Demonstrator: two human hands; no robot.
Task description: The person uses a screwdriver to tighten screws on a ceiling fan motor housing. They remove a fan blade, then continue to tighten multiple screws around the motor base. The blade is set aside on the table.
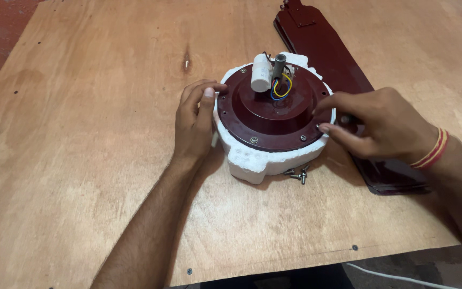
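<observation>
A dark red fan motor (274,109) sits near the middle of the plywood table (81,160), nested in a white foam cradle (252,163) that wraps around its lower half. On the far side of the motor's top stand a white cylinder-shaped capacitor (261,73) and a short grey shaft (280,63), with blue and yellow wires (280,88) looped between them.

The left hand (194,120) rests against the left side of the foam, fingers curled loosely, the fingertips touching the motor's left rim. It grips nothing; it simply steadies the housing.

The right hand (372,123) is at the motor's right rim, thumb and forefinger pinched narrowly together at the edge. Whether something small lies between them cannot be told. A red and yellow thread band (430,150) circles that wrist.

Just near the foam, on the table, lie a few loose screws (298,174). To the right, partly under the right hand, a dark red fan blade (330,51) stretches from the far edge toward the near right.
</observation>
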